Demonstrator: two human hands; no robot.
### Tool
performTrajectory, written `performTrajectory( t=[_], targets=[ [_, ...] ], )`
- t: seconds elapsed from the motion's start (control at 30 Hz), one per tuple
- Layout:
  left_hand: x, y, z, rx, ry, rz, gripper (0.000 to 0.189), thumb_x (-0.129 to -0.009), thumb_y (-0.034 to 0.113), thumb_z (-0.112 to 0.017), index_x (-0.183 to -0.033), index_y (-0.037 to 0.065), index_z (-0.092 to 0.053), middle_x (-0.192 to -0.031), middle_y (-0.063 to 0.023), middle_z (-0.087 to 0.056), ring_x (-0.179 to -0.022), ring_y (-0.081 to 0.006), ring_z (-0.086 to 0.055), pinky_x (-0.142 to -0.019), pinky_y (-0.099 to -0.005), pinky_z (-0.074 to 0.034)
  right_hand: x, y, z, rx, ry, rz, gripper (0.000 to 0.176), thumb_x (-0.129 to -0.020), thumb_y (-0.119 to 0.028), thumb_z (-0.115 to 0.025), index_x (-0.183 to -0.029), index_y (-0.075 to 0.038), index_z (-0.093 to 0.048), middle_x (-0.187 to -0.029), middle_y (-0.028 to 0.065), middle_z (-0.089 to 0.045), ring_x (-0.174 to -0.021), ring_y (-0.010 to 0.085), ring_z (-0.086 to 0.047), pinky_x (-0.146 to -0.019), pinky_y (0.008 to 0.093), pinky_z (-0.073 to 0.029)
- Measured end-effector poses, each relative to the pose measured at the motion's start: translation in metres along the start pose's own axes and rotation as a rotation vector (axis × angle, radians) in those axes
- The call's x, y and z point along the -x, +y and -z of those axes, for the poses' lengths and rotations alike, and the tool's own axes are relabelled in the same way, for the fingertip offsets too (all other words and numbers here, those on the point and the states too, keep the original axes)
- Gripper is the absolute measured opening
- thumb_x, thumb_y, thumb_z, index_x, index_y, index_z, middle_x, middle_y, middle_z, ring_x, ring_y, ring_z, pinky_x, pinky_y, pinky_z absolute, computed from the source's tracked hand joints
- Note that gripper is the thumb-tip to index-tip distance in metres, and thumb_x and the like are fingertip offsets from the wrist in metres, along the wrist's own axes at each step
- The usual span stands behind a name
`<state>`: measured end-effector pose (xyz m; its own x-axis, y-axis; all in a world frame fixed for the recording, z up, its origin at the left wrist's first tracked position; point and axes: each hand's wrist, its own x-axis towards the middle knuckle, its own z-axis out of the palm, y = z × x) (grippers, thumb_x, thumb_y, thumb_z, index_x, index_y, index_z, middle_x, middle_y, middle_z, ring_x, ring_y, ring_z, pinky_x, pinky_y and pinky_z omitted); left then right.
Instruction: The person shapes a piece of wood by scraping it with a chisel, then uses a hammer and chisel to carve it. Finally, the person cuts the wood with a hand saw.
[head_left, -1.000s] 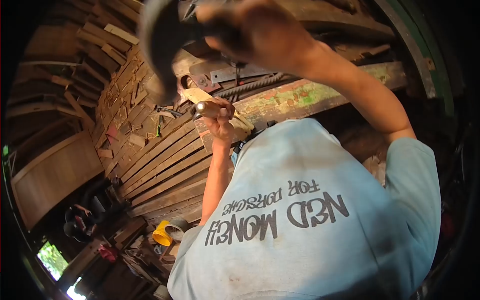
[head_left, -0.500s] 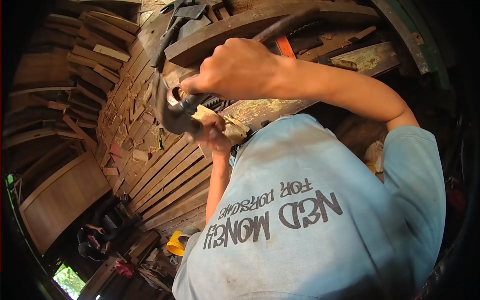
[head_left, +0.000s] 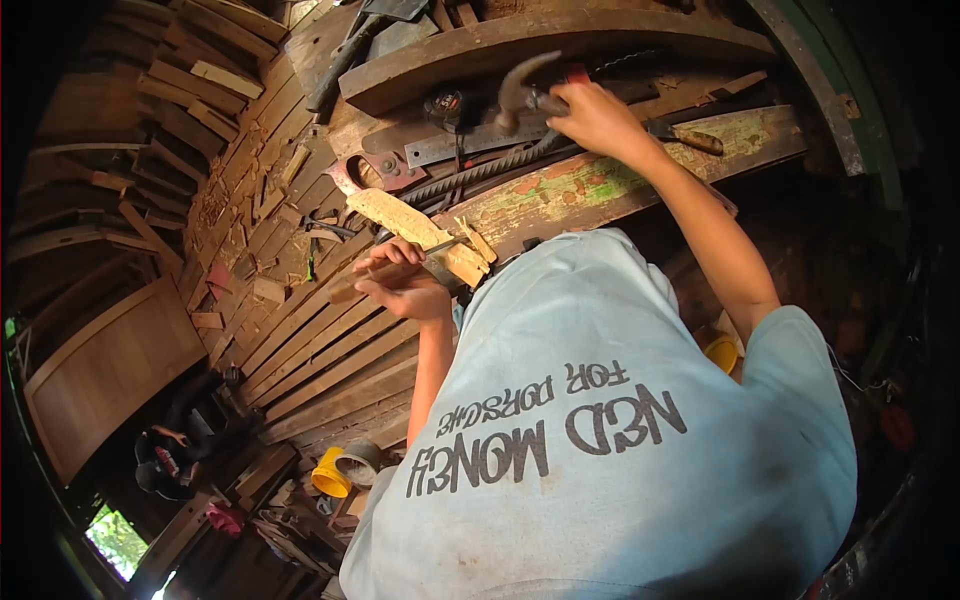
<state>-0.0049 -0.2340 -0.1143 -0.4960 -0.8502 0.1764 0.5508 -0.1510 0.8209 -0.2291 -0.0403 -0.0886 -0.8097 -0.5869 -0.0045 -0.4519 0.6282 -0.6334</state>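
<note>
My right hand (head_left: 600, 120) is closed round the handle of a claw hammer (head_left: 522, 92), held raised above the tools and well apart from my left hand. Lower on the left, my left hand (head_left: 405, 285) grips a chisel (head_left: 442, 247); its brown handle sticks out to the left, and its metal blade rests on a pale, roughly cut wood piece (head_left: 405, 222). Beside the blade lies a loose split chip (head_left: 478, 240). The wood piece lies at the near end of a board with flaking green paint (head_left: 570, 195).
A curved beam (head_left: 550, 48) crosses the top. Below it lie a tape measure (head_left: 447, 108), a metal ruler (head_left: 440, 148) and a twisted rod (head_left: 480, 175). Chips litter the slatted floor (head_left: 325, 335). Yellow tape (head_left: 330, 473) lies lower left; another person (head_left: 165, 465) is farther off.
My right hand and the hammer have moved up and right, away from my left hand. The chisel blade and pale wood piece now show more clearly.
</note>
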Motion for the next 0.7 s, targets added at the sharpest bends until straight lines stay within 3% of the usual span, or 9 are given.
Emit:
performTrajectory(
  t=[0.1, 0.3, 0.4, 0.47, 0.5, 0.53, 0.6, 0.67, 0.7],
  targets=[
    [-0.013, -0.002, 0.002, 0.222, 0.248, 0.205, 0.041, -0.095, 0.056, -0.04, -0.093, 0.016, -0.051, -0.071, -0.0022, -0.046, -0.062, -0.0151, -0.043, -0.055, -0.028, -0.037, 0.007, 0.008, -0.001, 0.056, -0.087, -0.085, 0.028, -0.076, -0.021, -0.068, -0.089, 0.003, -0.062, -0.076, 0.0242, -0.062, -0.079, 0.0407, -0.062, -0.069, 0.0461, -0.046],
    [-0.03, 0.024, -0.005, 0.123, 0.274, 0.068, 0.04, -0.094, 0.055, -0.041, -0.09, 0.016, -0.049, -0.067, -0.0005, -0.047, -0.055, -0.0136, -0.044, -0.049, -0.0271, -0.035, 0.017, -0.011, 0.002, 0.093, -0.185, -0.31, 0.023, -0.08, -0.016, -0.065, -0.093, 0.003, -0.062, -0.087, 0.0225, -0.064, -0.087, 0.0388, -0.062, -0.074, 0.0457, -0.049],
    [-0.032, 0.044, -0.005, -0.039, 0.299, -0.024, 0.038, -0.094, 0.049, -0.046, -0.079, 0.014, -0.045, -0.059, 0.0017, -0.042, -0.048, -0.0104, -0.042, -0.044, -0.0271, -0.034, 0.025, -0.028, -0.003, 0.49, 0.064, -0.014, 0.022, -0.081, -0.014, -0.063, -0.099, 0.0, -0.062, -0.105, 0.0179, -0.062, -0.104, 0.0308, -0.058, -0.081, 0.043, -0.048],
    [-0.035, 0.057, 0.002, -0.455, 0.102, 0.025, 0.033, -0.092, 0.037, -0.055, -0.07, 0.015, -0.044, -0.057, 0.0014, -0.043, -0.05, -0.0089, -0.045, -0.044, -0.0283, -0.039, 0.024, -0.043, -0.021, 0.2, -0.176, 0.416, 0.026, -0.079, -0.011, -0.063, -0.104, -0.005, -0.063, -0.118, 0.0137, -0.056, -0.115, 0.0243, -0.051, -0.09, 0.041, -0.046],
    [-0.038, 0.06, -0.002, -0.545, 0.144, 0.104, 0.026, -0.086, 0.023, -0.067, -0.071, 0.009, -0.05, -0.057, -0.0004, -0.049, -0.052, -0.0084, -0.049, -0.045, -0.027, -0.043, 0.023, -0.049, -0.037, 0.098, -0.277, 0.574, 0.03, -0.078, -0.011, -0.063, -0.107, -0.006, -0.063, -0.118, 0.0131, -0.056, -0.115, 0.0246, -0.051, -0.092, 0.0411, -0.044],
    [-0.04, 0.054, 0.001, -0.545, 0.143, 0.103, 0.026, -0.086, 0.023, -0.067, -0.071, 0.009, -0.05, -0.057, -0.0004, -0.049, -0.052, -0.0084, -0.049, -0.045, -0.027, -0.043, 0.023, -0.053, -0.055, -0.004, -0.378, 0.733, 0.034, -0.076, -0.01, -0.063, -0.11, -0.007, -0.062, -0.119, 0.0124, -0.056, -0.115, 0.025, -0.051, -0.094, 0.0411, -0.043],
    [-0.047, 0.038, 0.014, -1.107, -0.163, 0.068, 0.028, -0.083, 0.027, -0.071, -0.08, 0.003, -0.056, -0.062, -0.003, -0.056, -0.056, -0.0103, -0.053, -0.048, -0.0273, -0.044, 0.029, -0.056, -0.085, -0.049, -0.351, 0.964, 0.039, -0.076, -0.01, -0.062, -0.115, -0.01, -0.061, -0.121, 0.0101, -0.055, -0.118, 0.0251, -0.048, -0.097, 0.0407, -0.04],
    [-0.045, 0.04, 0.0, -1.275, -0.194, 0.537, 0.041, -0.077, 0.031, -0.076, -0.096, -0.002, -0.059, -0.078, -0.011, -0.064, -0.067, -0.0151, -0.059, -0.063, -0.0312, -0.049, 0.027, -0.059, -0.096, -0.055, -0.4, 1.005, 0.04, -0.076, -0.011, -0.062, -0.116, -0.012, -0.06, -0.119, 0.0075, -0.056, -0.12, 0.0241, -0.047, -0.096, 0.0405, -0.039],
    [-0.04, 0.035, 0.0, -1.367, -0.23, 0.494, 0.044, -0.076, 0.032, -0.077, -0.097, -0.002, -0.059, -0.08, -0.0135, -0.065, -0.069, -0.018, -0.061, -0.065, -0.0324, -0.049, 0.024, -0.057, -0.098, -0.037, -0.393, 1.044, 0.038, -0.076, -0.013, -0.063, -0.114, -0.012, -0.061, -0.117, 0.0069, -0.056, -0.118, 0.0235, -0.047, -0.095, 0.0398, -0.039]
  ],
)
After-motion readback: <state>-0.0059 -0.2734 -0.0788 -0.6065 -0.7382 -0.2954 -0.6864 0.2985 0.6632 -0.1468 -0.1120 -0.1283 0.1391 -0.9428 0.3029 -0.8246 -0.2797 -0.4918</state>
